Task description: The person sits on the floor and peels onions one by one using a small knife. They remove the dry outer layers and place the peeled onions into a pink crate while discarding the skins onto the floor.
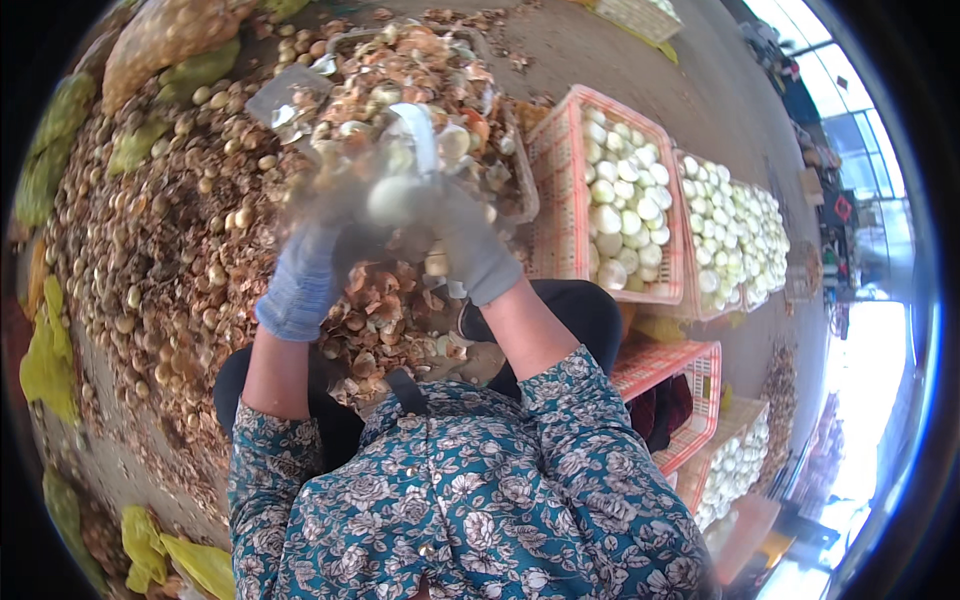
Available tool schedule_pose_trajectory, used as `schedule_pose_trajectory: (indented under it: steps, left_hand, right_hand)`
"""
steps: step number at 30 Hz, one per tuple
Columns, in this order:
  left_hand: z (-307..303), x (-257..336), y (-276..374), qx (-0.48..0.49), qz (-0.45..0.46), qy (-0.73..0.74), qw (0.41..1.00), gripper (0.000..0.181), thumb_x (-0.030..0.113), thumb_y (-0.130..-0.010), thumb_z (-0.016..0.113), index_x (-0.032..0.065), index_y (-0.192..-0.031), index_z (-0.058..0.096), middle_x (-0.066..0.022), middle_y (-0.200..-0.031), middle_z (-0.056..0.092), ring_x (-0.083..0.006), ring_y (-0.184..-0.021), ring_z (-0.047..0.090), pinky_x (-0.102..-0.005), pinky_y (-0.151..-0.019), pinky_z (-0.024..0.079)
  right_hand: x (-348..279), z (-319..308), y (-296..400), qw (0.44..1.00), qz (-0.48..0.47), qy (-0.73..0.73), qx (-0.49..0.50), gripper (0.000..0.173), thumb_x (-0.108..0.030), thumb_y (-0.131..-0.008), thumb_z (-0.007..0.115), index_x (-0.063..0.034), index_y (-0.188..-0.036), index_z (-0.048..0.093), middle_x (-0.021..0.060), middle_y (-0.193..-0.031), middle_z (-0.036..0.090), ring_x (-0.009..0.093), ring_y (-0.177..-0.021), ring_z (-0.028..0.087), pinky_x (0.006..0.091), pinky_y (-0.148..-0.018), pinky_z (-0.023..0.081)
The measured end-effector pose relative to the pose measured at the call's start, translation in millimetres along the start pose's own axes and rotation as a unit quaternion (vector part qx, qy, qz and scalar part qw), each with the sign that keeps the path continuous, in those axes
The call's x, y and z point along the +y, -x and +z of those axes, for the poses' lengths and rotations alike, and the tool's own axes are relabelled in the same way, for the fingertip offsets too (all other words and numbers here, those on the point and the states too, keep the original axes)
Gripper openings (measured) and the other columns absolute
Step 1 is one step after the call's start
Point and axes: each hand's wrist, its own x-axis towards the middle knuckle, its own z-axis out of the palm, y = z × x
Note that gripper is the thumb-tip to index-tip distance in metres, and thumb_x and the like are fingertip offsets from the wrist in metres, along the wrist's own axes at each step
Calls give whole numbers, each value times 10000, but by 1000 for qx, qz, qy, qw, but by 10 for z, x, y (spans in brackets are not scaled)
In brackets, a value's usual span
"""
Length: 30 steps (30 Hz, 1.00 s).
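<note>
My left hand point(322, 232), in a blue-grey knit glove, reaches a pale peeled onion point(396, 199) and appears to grip it; the fingers are blurred. My right hand point(466, 234), in a grey glove, is close at the onion's other side, its fingers blurred too. A whitish curved strip point(421, 139) rises just above the onion; whether it is a blade or a peel, I cannot tell. Beneath and beyond both hands, a plastic crate point(525, 176) is heaped with onion skins point(442, 67) and some onions.
Unpeeled onions and loose skins point(180, 262) cover the floor at left. At right stand a red-and-white crate of peeled onions point(576, 180) and more filled crates point(731, 232). Nearer me lies a tipped crate point(709, 375) with dark cloth inside. Mesh sacks point(161, 49) are at upper left.
</note>
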Motion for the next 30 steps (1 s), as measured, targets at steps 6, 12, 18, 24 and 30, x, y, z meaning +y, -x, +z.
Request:
schedule_pose_trajectory:
  steps: [6,12,18,24,30]
  left_hand:
    - [-662,-10,28,141,73,246,956,379,403,-890,510,55,-1029,564,-81,-952,606,-178,-787,549,-297,-666,455]
    - [-1621,-27,293,203,213,341,893,229,228,-869,554,12,-943,558,-136,-881,595,-250,-779,563,-349,-693,482]
    - [-1558,304,590,426,192,297,833,184,214,-868,548,32,-844,539,-131,-773,578,-250,-670,542,-341,-589,481]
    - [-1738,401,811,348,219,338,847,208,199,-880,524,-6,-914,545,-155,-845,589,-256,-723,554,-344,-650,484]
    - [-1850,420,1098,450,252,270,813,241,201,-910,460,-20,-952,547,-168,-914,606,-264,-795,582,-352,-680,494]
  right_hand:
    - [-71,-2226,-58,934,-117,34,335,319,-238,-946,382,-25,-1148,507,110,-986,585,151,-811,558,272,-710,483]
    - [-1010,-2593,233,801,-137,468,346,235,-205,-872,513,-23,-994,597,81,-804,623,121,-572,539,269,-476,434]
    - [78,77,275,855,28,498,-139,292,-80,-806,542,-44,-1096,540,91,-746,612,190,-657,594,308,-613,479]
    - [1789,315,-285,632,60,721,-275,248,-182,-828,463,-11,-1008,472,237,-922,611,386,-856,595,458,-736,454]
    - [2360,780,-746,692,157,664,-235,351,-203,-832,465,26,-1098,470,278,-968,587,379,-926,573,436,-776,453]
